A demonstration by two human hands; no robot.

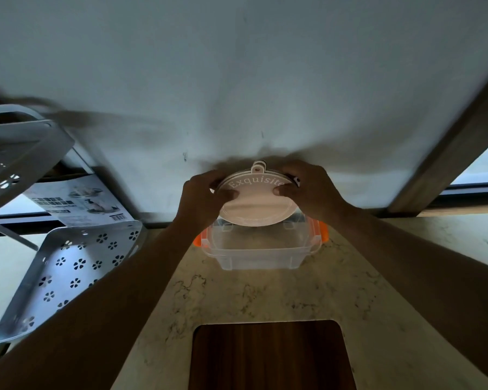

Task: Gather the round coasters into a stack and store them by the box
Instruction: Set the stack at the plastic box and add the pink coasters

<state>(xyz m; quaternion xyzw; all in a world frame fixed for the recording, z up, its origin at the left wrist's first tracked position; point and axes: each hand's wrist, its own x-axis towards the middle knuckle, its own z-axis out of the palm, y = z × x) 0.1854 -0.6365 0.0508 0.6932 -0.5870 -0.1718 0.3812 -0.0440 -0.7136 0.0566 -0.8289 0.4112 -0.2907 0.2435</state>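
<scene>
A stack of round pink coasters, the front one lettered "Exquisite" with a small hanging tab on top, stands on edge against the white wall, just behind a clear plastic box with orange clips. My left hand grips the stack's left rim, thumb on its face. On the other side, my right hand holds the right rim the same way. The coasters behind the front one show only as thin edges.
The box sits on a marbled countertop. A dark wooden board lies near the front edge. A grey perforated metal rack and a printed product sheet stand at the left. A dark window frame slants at the right.
</scene>
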